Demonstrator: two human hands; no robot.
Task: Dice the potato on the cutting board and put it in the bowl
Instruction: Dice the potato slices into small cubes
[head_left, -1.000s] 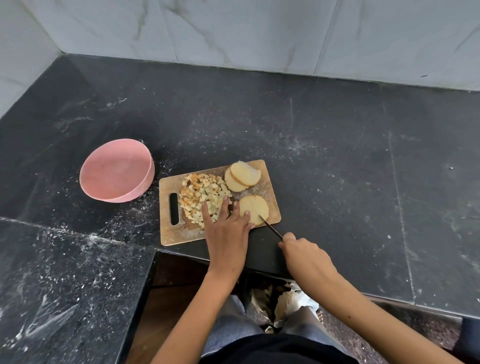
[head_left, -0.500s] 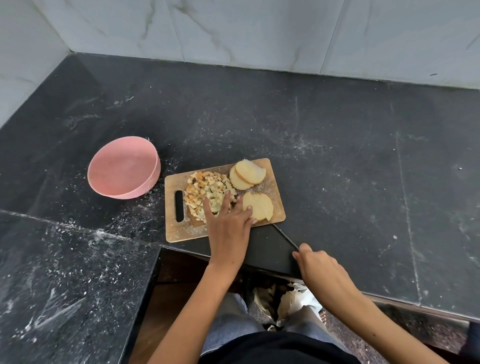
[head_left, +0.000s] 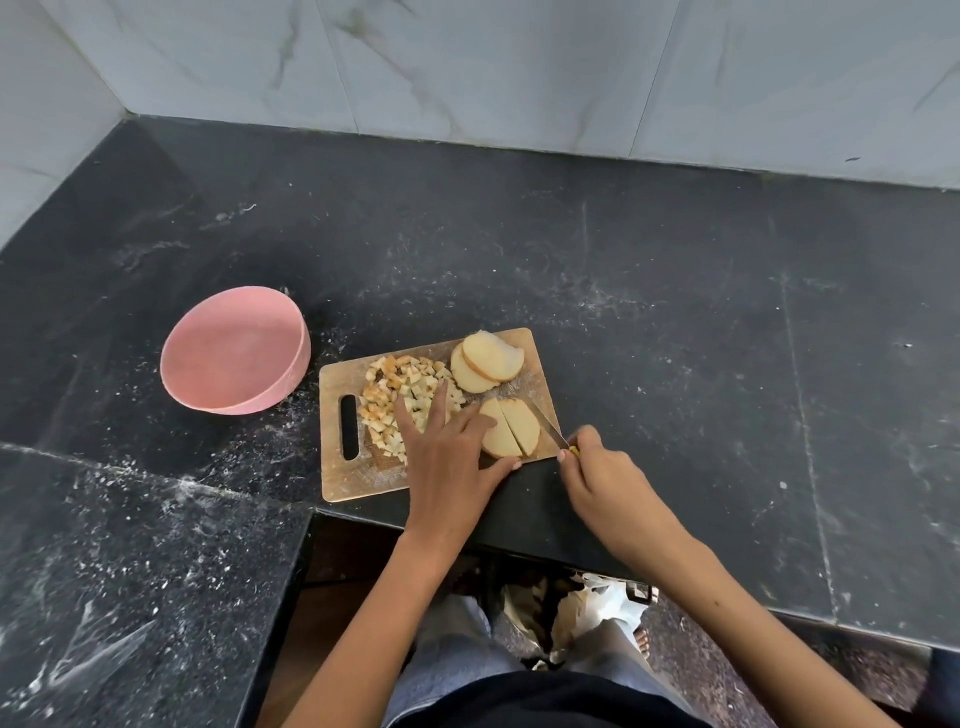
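— Fingers (head_left: 415, 418) of our left hand (head_left: 449, 457) lie straight and spread, pressing down beside the pale round potato slice (head_left: 509, 428) at the near right corner of the rectangular wooden cutting board (head_left: 337, 478), thumb along the slice's near edge. What is different from a moment ago?

— Half a second back our right hand (head_left: 597, 480) is off the board, the knife out over the black stone counter (head_left: 675, 312). Now it is back at the board's edge, curled round the yellow-handled small knife (head_left: 553, 434), whose thin blade lies across the slice's right side. The slice also shows a cut line down its middle that we do not see before.

— So we are cutting it into strips?

— We judge so: strips first, then crosswise into cubes. The heap of small diced potato cubes (head_left: 402, 389) sits on the board's left half, two more uncut potato slices (head_left: 485, 361) overlap at the far right corner, and the round pink bowl (head_left: 234, 358) stands left of the board, nothing in it yet.

— What can't we make out?

— The handle is nearly all buried in our right fist; only a speck of yellow shows. Our left hand covers part of the cubes and the slice's left edge, so we cannot tell whether the blade has bitten in or merely rests.
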